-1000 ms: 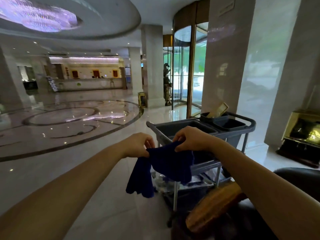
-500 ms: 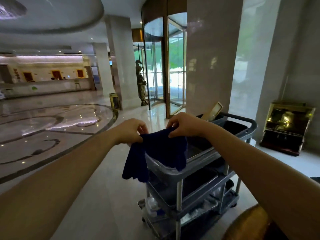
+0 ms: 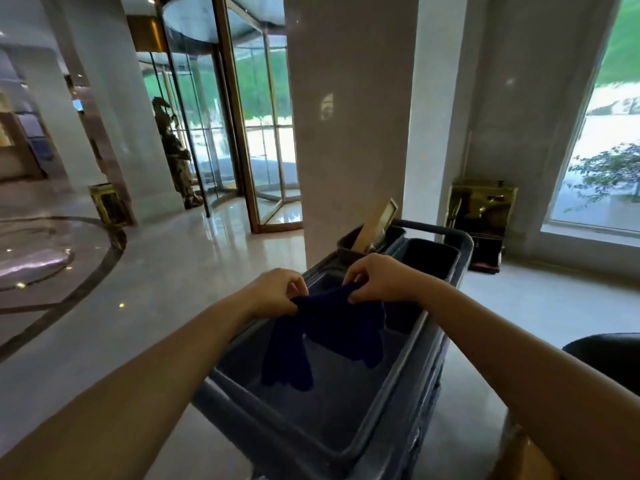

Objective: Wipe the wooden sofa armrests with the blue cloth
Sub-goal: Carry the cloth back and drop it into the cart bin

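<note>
The dark blue cloth (image 3: 329, 334) hangs over the top tray of a grey cleaning cart (image 3: 408, 386). My left hand (image 3: 277, 292) pinches its upper left edge and my right hand (image 3: 377, 278) pinches its upper right edge, both arms stretched forward. The cloth droops in two folds into the tray. A sliver of the wooden sofa armrest (image 3: 519, 455) shows at the bottom right corner, below my right forearm, with the dark sofa cushion (image 3: 609, 358) at the right edge.
Two dark bins (image 3: 426, 258) and a leaning wooden frame (image 3: 377, 225) sit at the cart's far end. A marble pillar (image 3: 349, 116) stands behind the cart. A revolving door (image 3: 242, 133), a statue (image 3: 175, 154), a brass bin (image 3: 107, 206) and a brass stand (image 3: 481, 216) surround the polished floor.
The view has swung right and closer, so the cart tray now lies directly under the cloth. Both hands still hold the cloth, now lowered into the tray. The armrest has slid almost out of view.
</note>
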### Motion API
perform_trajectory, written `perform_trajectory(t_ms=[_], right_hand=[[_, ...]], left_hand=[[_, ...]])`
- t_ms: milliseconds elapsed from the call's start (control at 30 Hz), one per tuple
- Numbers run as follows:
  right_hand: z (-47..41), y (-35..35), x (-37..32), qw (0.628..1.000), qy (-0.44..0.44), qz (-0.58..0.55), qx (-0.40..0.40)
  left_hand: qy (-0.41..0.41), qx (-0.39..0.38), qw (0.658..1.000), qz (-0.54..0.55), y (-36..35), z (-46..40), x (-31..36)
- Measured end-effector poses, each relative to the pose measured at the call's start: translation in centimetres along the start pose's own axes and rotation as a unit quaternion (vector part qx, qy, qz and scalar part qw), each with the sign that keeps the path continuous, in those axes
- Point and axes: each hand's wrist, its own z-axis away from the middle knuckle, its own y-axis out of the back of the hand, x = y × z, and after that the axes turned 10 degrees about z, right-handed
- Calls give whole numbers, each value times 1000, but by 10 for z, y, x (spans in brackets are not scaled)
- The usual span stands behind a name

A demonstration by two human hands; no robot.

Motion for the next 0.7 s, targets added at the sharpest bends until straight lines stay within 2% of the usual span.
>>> perform_trajectory(t_ms=[300, 500, 700], right_hand=[[-89, -29, 61, 995, -84, -23, 40], [-118, -53, 92, 985, -160, -60, 20], [-120, -125, 110, 955, -281, -93, -6]], left_hand=[[-89, 2, 996, -15, -6, -132, -63], [-111, -76, 991, 1, -19, -194, -90], [-152, -168, 974, -27, -67, -231, -134]])
